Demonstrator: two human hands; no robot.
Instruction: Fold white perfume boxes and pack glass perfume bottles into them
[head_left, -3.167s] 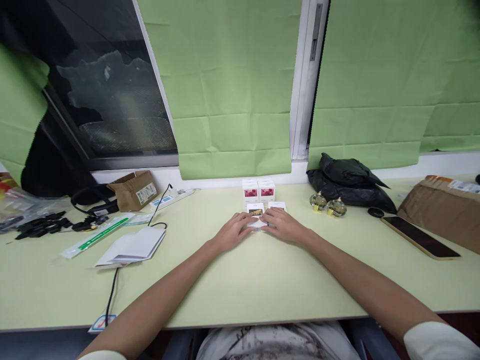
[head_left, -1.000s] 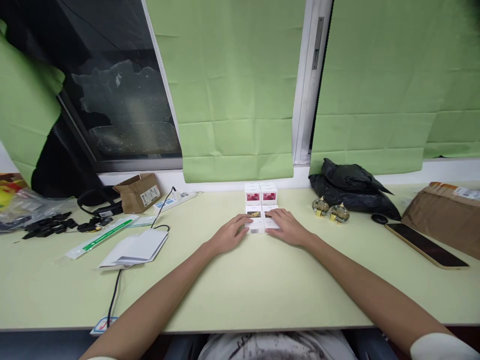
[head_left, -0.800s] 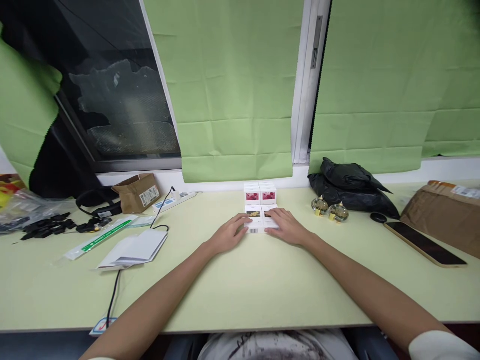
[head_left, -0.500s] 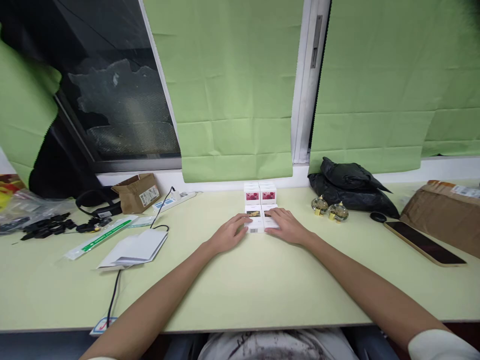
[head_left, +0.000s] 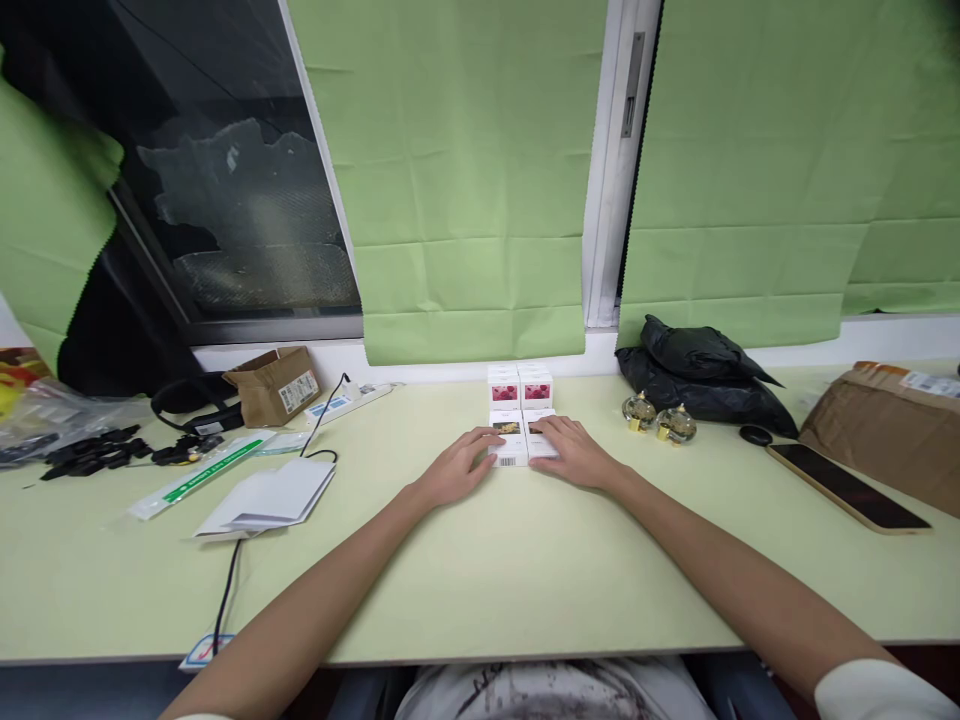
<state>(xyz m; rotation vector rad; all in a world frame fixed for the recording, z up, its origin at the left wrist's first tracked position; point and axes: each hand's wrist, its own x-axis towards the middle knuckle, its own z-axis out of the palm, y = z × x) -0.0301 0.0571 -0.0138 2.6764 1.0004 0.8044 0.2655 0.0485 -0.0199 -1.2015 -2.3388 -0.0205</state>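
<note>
Two small white boxes lie side by side on the table in front of me. My left hand [head_left: 456,466] rests at the left side of the left box [head_left: 508,449], its fingertips on the printed top and its thumb by the near edge. From the right, my right hand [head_left: 576,453] grips the right box [head_left: 535,448] in the same way, fingers over its picture. Just behind stand more white boxes with dark pink pictures [head_left: 505,392], in two rows going back. Their far ends are partly hidden.
At right are two round gold-capped bottles [head_left: 676,424], a black plastic bag [head_left: 701,385], a phone [head_left: 851,487] and a large brown parcel [head_left: 885,430]. At left lie folded white paper [head_left: 274,497], a cable, a power strip [head_left: 352,400], an open carton [head_left: 274,388] and black parts [head_left: 97,452].
</note>
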